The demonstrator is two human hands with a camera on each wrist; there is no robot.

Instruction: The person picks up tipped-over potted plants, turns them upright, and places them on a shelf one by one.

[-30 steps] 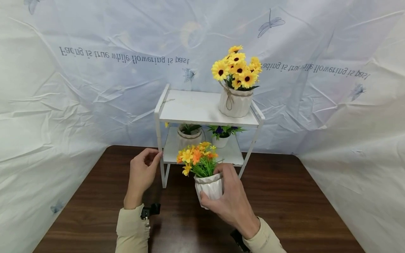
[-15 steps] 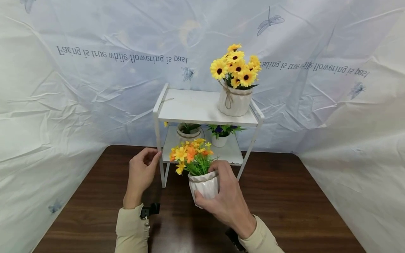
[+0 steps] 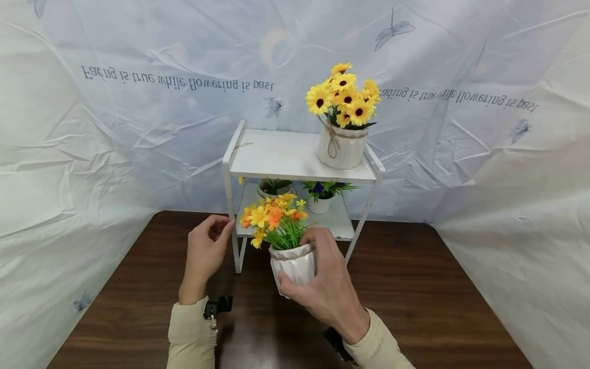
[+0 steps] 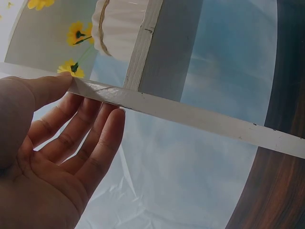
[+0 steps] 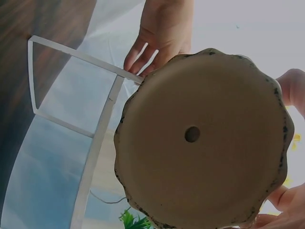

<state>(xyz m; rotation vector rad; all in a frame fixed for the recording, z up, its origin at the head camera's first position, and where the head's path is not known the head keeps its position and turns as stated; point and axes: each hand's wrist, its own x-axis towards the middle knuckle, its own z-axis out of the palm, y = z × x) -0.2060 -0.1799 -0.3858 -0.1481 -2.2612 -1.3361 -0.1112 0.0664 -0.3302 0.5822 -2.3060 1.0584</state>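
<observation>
While steadying white shelf (image 3: 301,159) w/ left hand (image 3: 205,251), fingers straight vs its front-left post, gripping small flower pot (image 3: 292,264) in right hand (image 3: 329,287), fingers curled round, lifted off counter (image 3: 415,307) in front of shelf's lower tier.

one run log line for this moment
right hand: holds white ribbed pot of orange and yellow flowers off dark wooden table | left hand: touches white two-tier shelf front left post

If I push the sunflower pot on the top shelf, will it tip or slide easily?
The sunflower pot probably tips more readily than it slides: its bouquet stands tall above a narrow base. It sits near the top shelf edge, so it might fall. It looks glazed, likely breakable.
</observation>
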